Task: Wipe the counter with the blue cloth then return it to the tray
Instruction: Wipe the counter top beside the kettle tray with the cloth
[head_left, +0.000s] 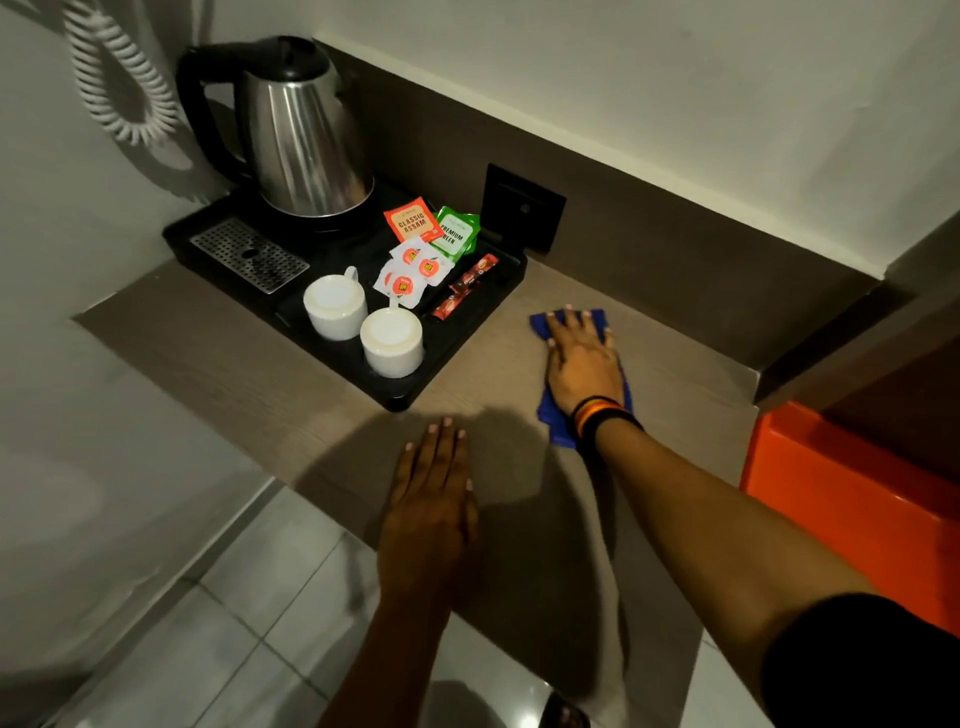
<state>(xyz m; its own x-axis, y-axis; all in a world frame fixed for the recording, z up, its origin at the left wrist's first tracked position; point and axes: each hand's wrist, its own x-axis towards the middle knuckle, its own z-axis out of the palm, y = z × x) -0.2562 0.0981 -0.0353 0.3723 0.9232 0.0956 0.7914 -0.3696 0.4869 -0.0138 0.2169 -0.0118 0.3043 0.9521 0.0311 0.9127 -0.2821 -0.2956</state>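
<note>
The wood-grain counter (260, 374), running from centre left to lower right of the frame, appears to be mid-wipe, and how much of it is already covered cannot be told. The black tray (467, 332) with kettle (301, 135) and cups (363, 327), upper left of centre, holds no cloth, so the return is judged not yet done. The blue cloth (550, 415) is pressed flat right of centre under the spread right hand (584, 364), while the left hand (434, 493) is laid flat and empty at the counter's near edge.
</note>
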